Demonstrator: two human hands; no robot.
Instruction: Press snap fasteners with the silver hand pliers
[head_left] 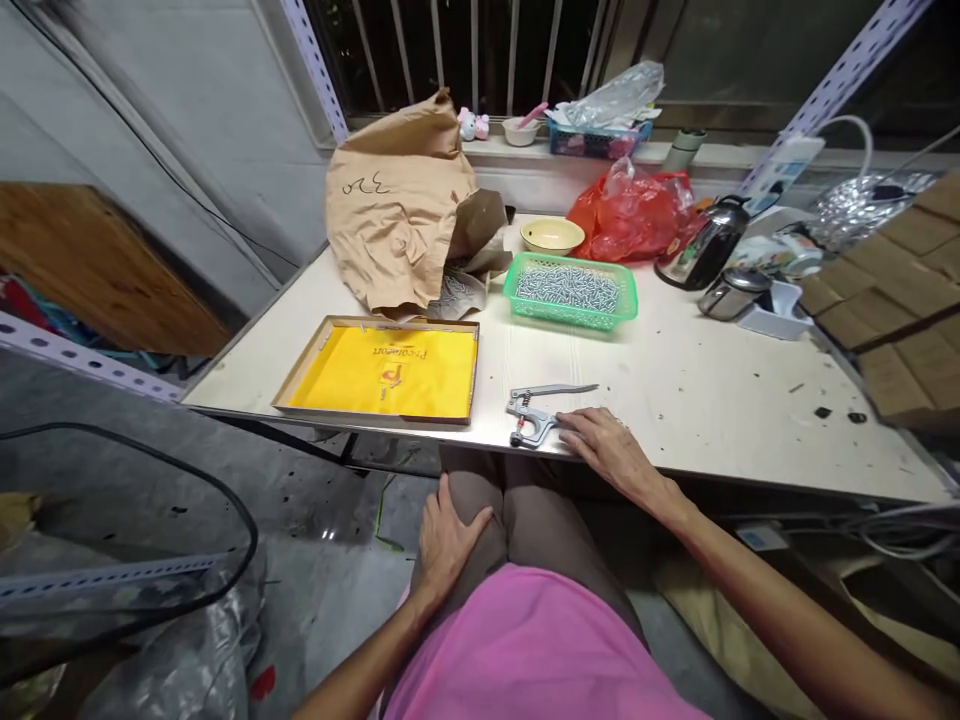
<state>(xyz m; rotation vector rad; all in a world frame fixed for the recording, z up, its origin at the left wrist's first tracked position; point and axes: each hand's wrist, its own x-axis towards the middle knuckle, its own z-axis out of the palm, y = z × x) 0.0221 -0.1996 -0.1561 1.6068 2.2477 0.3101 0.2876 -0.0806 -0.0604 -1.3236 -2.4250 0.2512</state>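
Snap pliers [534, 424] with grey metal handles lie on the table near its front edge, their handles spread apart. My right hand [609, 447] rests palm down on the table edge, fingers stretched out over the end of the lower handle; it touches the pliers without a visible grip. On my thigh lies my left hand [445, 538], open, thumb apart from the fingers and nothing in it. Left of the pliers is a shallow cardboard tray [474, 385] with a yellow lining and a few small metal pieces. A green plastic basket [571, 317] behind the pliers holds many small metal pieces.
A large brown paper bag [401, 215] stands open behind the tray, metal pieces at its mouth. Farther back are a yellow bowl [553, 236], a red plastic bag [634, 215] and a thermos jug [701, 245]. Cardboard boxes [900, 300] are stacked at the right.
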